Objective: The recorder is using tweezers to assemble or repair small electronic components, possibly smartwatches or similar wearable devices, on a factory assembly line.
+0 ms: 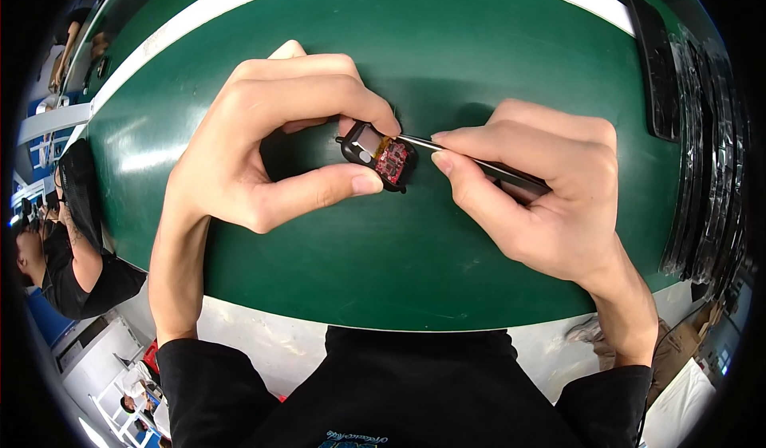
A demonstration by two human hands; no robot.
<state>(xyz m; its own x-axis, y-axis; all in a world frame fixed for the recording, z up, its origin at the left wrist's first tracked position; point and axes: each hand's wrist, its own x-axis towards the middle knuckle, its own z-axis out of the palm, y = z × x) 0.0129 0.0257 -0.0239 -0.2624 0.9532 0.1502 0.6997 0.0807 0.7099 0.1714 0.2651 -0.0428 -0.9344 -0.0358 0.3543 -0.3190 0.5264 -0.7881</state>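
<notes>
My left hand (275, 137) pinches a small black electronic device (378, 157) between thumb and fingers above the green table. Its casing is open, baring a red circuit board (392, 163), a silvery block and a strip of amber film. In my right hand (550, 181) a slim pair of tweezers (495, 169), dark at the grip and metallic at the tip, is held like a pen. The tweezer tip meets the upper edge of the device, close to my left fingertip; whether it grips anything there is too small to tell.
The green tabletop (335, 264) has a pale border. At the far right lies a black tray (650, 65) beside a stack of black items in clear plastic (702, 161). A dark bag-like thing (77, 185) rests at the left edge, near another person in black (88, 276).
</notes>
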